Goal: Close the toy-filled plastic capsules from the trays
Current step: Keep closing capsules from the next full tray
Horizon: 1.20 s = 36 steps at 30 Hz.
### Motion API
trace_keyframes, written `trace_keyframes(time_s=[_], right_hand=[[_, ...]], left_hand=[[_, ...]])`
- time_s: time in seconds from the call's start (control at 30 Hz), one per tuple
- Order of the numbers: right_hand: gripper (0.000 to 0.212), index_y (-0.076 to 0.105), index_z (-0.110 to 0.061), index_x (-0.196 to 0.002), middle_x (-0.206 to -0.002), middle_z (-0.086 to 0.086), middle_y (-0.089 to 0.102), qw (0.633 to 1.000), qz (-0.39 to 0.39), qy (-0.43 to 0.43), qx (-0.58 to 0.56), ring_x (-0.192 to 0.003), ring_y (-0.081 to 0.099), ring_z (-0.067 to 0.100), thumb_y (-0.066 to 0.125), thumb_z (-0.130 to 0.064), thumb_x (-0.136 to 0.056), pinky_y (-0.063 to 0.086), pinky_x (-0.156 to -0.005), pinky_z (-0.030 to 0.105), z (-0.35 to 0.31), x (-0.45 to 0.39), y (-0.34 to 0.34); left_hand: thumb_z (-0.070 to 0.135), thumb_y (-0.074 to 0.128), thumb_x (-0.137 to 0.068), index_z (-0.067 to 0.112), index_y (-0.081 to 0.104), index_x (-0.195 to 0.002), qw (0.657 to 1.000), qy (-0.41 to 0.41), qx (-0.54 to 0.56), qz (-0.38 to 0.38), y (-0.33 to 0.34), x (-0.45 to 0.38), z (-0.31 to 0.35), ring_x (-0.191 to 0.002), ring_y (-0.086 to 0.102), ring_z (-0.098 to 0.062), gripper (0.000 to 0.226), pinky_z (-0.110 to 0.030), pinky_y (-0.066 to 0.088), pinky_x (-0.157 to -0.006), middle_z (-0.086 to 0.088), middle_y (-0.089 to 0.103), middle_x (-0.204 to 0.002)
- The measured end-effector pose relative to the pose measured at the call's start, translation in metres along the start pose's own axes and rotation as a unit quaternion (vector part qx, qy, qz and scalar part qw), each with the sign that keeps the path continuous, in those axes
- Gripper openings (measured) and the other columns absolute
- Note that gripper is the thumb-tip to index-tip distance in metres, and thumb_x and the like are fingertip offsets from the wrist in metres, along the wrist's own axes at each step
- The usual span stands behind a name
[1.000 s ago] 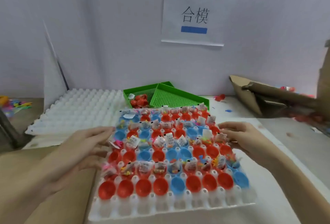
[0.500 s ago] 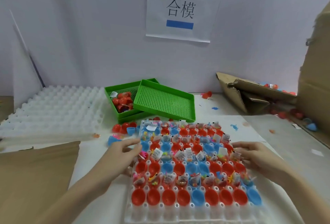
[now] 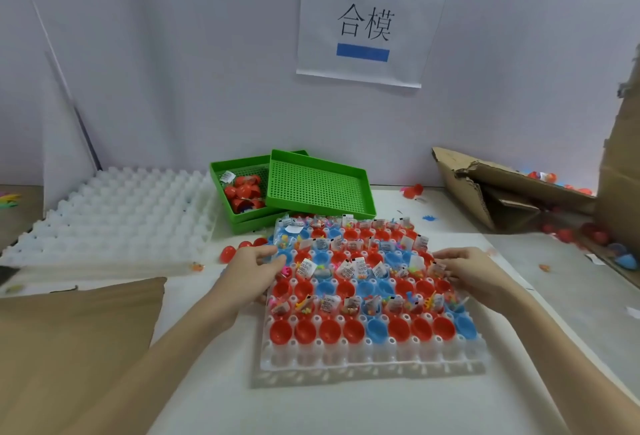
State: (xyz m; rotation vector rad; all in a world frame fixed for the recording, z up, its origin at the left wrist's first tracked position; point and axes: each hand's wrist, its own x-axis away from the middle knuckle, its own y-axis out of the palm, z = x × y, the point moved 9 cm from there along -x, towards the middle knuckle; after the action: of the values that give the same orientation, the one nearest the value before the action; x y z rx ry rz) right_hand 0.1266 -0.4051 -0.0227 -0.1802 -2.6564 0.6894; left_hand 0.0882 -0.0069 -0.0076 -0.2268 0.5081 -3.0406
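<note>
where green baskets (image 3: 318, 188) crowd tray (image 3: 374, 362)

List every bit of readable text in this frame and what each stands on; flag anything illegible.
"合模": black characters on the white paper sign taped to the wall, above a blue bar.
Small white labels on the toy packets in the capsule tray: printed, but too small to read.
White label in the green tray: too small to read.
</note>
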Motion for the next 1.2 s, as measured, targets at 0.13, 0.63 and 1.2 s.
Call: trace_keyframes(time_s=[0.13,0.63,1.2], right_hand=[[0.023,0.069,-0.007,-0.123,-0.101,0.005,0.069,0.996,0.007,0.009,0.091,-0.093,0.070,0.018,0.057,-0.009,-0.104,0.061,-0.075,0.028,-0.011,-0.003,-0.004],[0.019,0.075,-0.012,-0.100,-0.086,-0.001,0.073,0.893,0.255,-0.364,0.069,-0.078,0.065,0.013,0.056,-0.008,-0.102,0.055,-0.075,0.031,-0.126,0.077,0.044],[0.018,0.073,-0.018,-0.116,-0.077,-0.015,0.067,0.892,0.090,-0.438,0.069,-0.075,0.064,0.005,0.063,-0.021,-0.101,0.051,-0.066,0.018,-0.137,0.116,0.121]], left_hand=[[0.029,0.056,-0.106,0.026,0.071,-0.117,0.997,0.027,-0.061,0.024,-0.015,-0.006,0.000,-0.064,0.076,-0.028,0.018,-0.045,0.065,-0.059,-0.008,0.076,-0.093],[0.017,0.067,-0.100,0.019,0.073,-0.100,0.964,0.182,-0.059,0.185,-0.023,-0.013,0.026,-0.076,0.069,-0.010,0.007,-0.024,0.056,-0.068,0.008,0.072,-0.088],[0.009,0.077,-0.092,0.024,0.078,-0.088,0.955,0.286,-0.047,-0.059,-0.022,0.030,0.014,-0.074,0.066,-0.020,0.015,-0.046,0.057,-0.073,0.000,0.072,-0.084]])
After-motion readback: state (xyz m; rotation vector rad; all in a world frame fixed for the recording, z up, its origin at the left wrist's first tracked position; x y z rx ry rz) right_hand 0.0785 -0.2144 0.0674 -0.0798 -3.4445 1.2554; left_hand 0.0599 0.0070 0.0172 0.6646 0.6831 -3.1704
